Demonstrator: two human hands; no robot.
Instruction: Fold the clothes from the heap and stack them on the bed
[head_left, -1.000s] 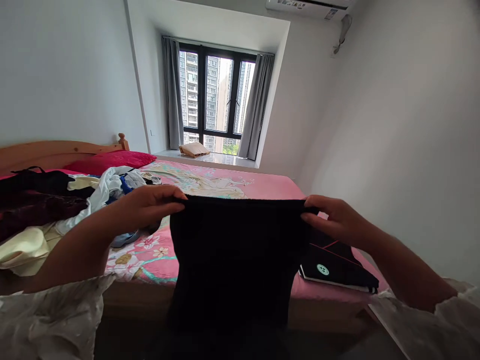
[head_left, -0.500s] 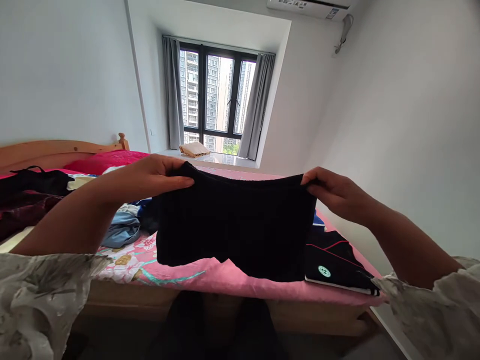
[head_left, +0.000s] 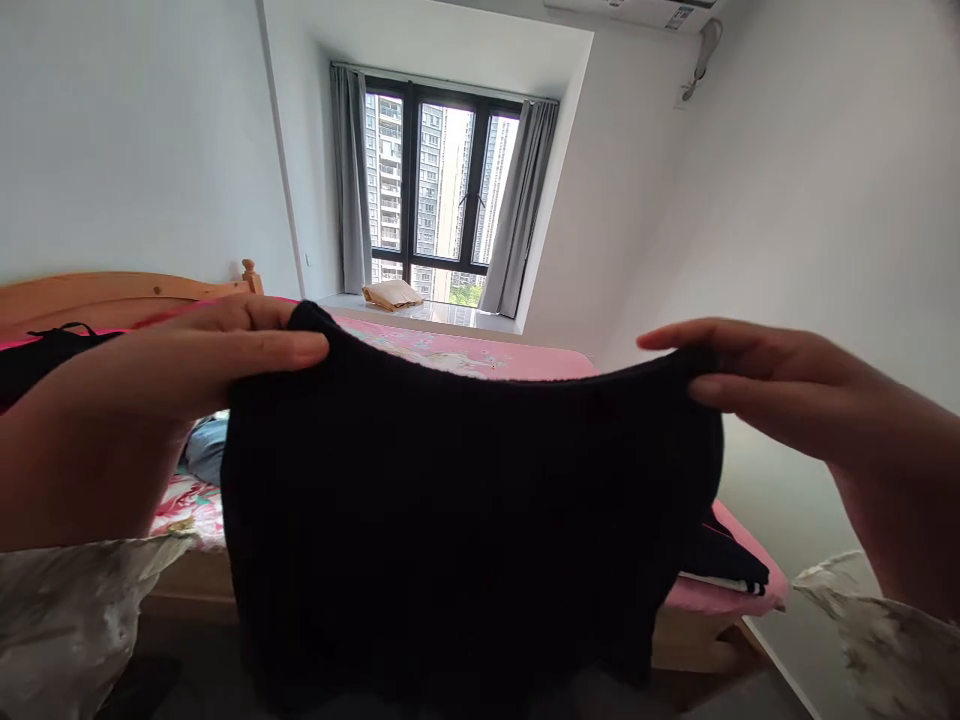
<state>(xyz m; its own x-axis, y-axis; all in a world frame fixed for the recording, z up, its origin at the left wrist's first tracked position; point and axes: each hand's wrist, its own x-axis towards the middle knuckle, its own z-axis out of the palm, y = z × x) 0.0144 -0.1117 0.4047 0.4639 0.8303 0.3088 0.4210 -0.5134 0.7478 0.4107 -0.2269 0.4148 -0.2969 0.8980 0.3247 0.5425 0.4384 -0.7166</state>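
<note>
Black knit garment [head_left: 465,520] is pinched along its top edge. The left hand [head_left: 202,360] clamps fingers [head_left: 277,348] and thumb on the left corner, and the right hand [head_left: 780,390] grips the right corner the same way. It hangs spread in one layer across the centre and lower frame, in front of the bed [head_left: 480,355], with no fold in it. A folded dark piece [head_left: 724,560] lies at the bed's lower-right corner and loose clothes [head_left: 202,450] at middle left. Bare mattress shows beyond the top edge; the wall [head_left: 825,200] stands close at right.
</note>
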